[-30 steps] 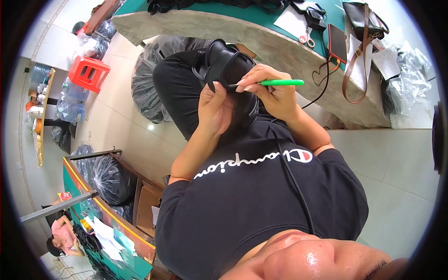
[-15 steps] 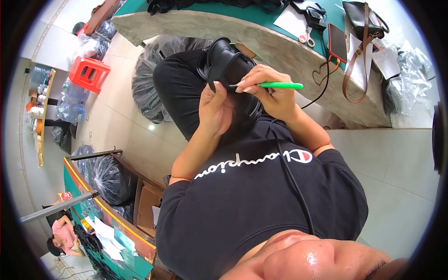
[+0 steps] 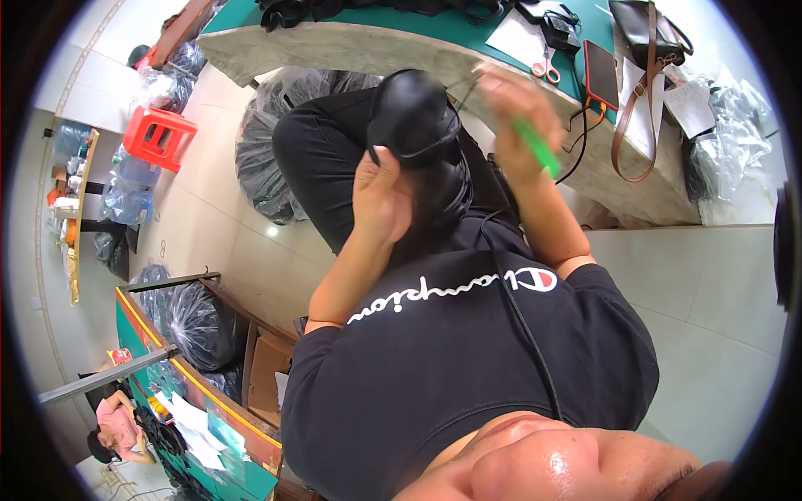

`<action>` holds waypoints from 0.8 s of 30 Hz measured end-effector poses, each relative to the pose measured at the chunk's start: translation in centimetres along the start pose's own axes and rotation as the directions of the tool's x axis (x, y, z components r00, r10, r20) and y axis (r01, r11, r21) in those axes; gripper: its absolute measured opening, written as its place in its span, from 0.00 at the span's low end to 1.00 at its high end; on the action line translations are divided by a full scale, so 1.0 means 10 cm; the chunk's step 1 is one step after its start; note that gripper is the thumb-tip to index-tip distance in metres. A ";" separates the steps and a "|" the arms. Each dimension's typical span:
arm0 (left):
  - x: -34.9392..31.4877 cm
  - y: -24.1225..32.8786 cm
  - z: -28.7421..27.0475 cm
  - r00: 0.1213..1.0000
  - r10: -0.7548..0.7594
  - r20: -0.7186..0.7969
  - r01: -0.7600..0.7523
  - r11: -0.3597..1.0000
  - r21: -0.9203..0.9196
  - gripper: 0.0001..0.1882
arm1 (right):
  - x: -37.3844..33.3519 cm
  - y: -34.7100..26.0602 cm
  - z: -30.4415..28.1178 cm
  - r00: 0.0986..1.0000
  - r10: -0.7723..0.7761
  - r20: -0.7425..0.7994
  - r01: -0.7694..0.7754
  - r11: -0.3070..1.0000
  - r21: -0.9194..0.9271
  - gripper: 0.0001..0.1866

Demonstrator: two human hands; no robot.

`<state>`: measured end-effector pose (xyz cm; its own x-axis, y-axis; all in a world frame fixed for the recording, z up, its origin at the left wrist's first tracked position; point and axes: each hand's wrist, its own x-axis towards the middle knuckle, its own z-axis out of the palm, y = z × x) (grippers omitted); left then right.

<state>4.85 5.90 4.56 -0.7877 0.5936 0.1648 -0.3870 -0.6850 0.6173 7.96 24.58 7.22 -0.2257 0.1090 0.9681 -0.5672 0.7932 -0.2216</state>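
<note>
My left hand [image 3: 383, 196] grips the lower edge of a black, glossy, rounded piece with thin straps [image 3: 409, 108], its thumb on the side toward me. The piece rests over my lap, and I cannot make out its exact kind. To the right, apart from it, my right hand [image 3: 522, 113] is raised and smeared by motion. Out of that hand sticks the green handle of a thin awl-like tool [image 3: 537, 149]; its tip is blurred.
Ahead stands a green-topped table [image 3: 468, 37] with scissors [image 3: 546, 68], a phone on a cable [image 3: 601, 79] and a dark bag [image 3: 643, 33]. Plastic-wrapped bundles [image 3: 259, 159] lie beneath it. A red stool [image 3: 159, 138] is at left; a person [image 3: 117, 426] sits far lower left.
My right hand has pulled away to the right and up from the black piece, with the green handle now tilted downward. My left hand stays on the piece, which has turned slightly.
</note>
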 end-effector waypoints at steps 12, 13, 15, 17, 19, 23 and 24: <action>0.31 0.63 -0.84 0.981 0.087 -0.171 -0.112 0.983 -0.143 0.21 | -0.02 1.25 -2.22 0.767 0.252 -0.590 -0.563 0.706 -0.430 0.10; 0.34 0.64 -0.87 0.986 0.080 -0.144 -0.105 0.979 -0.174 0.20 | -0.01 1.21 -2.21 0.766 0.254 -0.591 -0.566 0.702 -0.432 0.10; 0.32 0.59 -0.82 0.991 0.054 -0.122 -0.076 0.980 -0.182 0.21 | 0.07 0.97 -2.04 0.791 0.569 -0.224 -0.611 0.755 -0.239 0.10; 0.30 0.56 -0.74 0.997 0.024 -0.079 -0.040 0.980 -0.197 0.21 | 0.13 0.71 -1.77 0.672 0.736 0.084 -0.723 0.677 -0.139 0.11; 0.29 0.51 -0.69 0.997 0.035 -0.071 -0.047 0.985 -0.168 0.21 | 0.08 0.62 -1.55 0.629 0.722 0.288 -0.595 0.686 -0.419 0.10; 0.20 0.46 -0.72 0.997 0.049 0.060 -0.038 0.985 -0.168 0.21 | 0.15 0.22 -0.84 0.488 0.813 0.319 -0.833 0.543 -0.109 0.09; 0.18 0.41 -0.72 0.995 0.040 0.089 -0.024 0.984 -0.176 0.21 | 0.06 0.20 -0.62 0.629 0.709 0.319 -0.765 0.637 0.093 0.10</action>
<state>-1.68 1.09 1.85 -0.7571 0.6006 0.2570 -0.4460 -0.7627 0.4683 11.64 29.93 8.09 -0.7968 0.4400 0.4142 -0.2621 0.3659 -0.8930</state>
